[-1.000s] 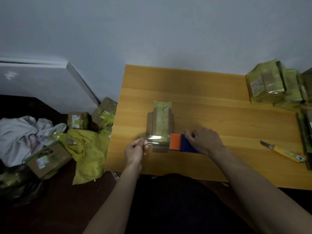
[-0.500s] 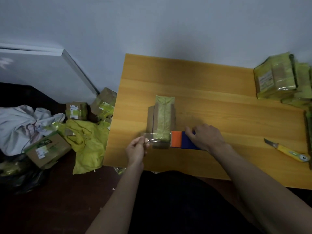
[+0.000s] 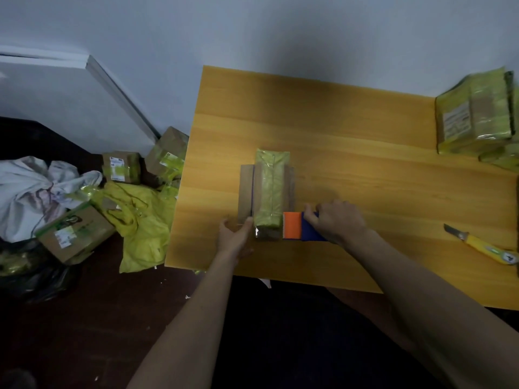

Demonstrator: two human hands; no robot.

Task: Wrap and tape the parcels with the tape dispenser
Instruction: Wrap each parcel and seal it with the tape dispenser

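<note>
A brown cardboard parcel [image 3: 271, 192] with a yellow-green tape strip along its top lies on the orange wooden table [image 3: 365, 153], a little left of centre. The orange-and-blue tape dispenser [image 3: 293, 229] sits against the parcel's near right corner. My right hand [image 3: 335, 220] grips its blue handle. My left hand [image 3: 234, 237] rests against the parcel's near left side, thumb pressed on the box wall. A short stretch of clear tape crosses the parcel's near end between the two hands.
A stack of wrapped yellow-green parcels [image 3: 474, 116] stands at the table's back right. A yellow utility knife [image 3: 483, 245] lies near the right front edge. On the floor to the left are cardboard boxes [image 3: 75, 234], yellow plastic sheeting [image 3: 140, 217] and a white cloth [image 3: 33, 192].
My left hand no longer pinches the tape end away from the parcel; it has moved right and now presses against the parcel's left side. The dispenser has stayed at the parcel's right corner.
</note>
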